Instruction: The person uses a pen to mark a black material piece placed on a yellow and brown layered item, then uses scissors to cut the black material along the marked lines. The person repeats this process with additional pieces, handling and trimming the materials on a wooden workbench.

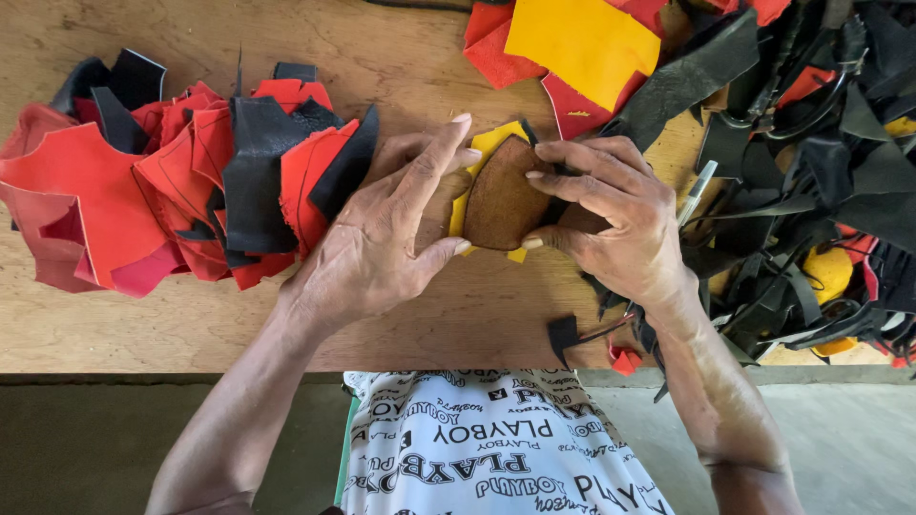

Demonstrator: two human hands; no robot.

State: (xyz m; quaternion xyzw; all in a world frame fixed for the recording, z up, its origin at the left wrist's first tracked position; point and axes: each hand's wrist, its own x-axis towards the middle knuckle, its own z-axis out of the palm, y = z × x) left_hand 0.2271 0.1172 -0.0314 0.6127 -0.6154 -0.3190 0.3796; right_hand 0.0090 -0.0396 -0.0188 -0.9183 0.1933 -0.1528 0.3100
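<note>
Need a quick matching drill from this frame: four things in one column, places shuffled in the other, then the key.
1 brown piece
2 red and black stack
3 big yellow sheet
4 pen

A top edge of bench
B between both hands
C just right of right hand
D left of left hand

Pairs: 1-B, 2-D, 3-A, 4-C

Yellow sheet [487, 153] mostly hidden under brown piece [503, 195]; black scraps [840, 181] cut off right.

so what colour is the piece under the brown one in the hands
Yellow: the flat yellow piece peeks out beneath the brown oval leather piece, clearest in the head view.
</note>
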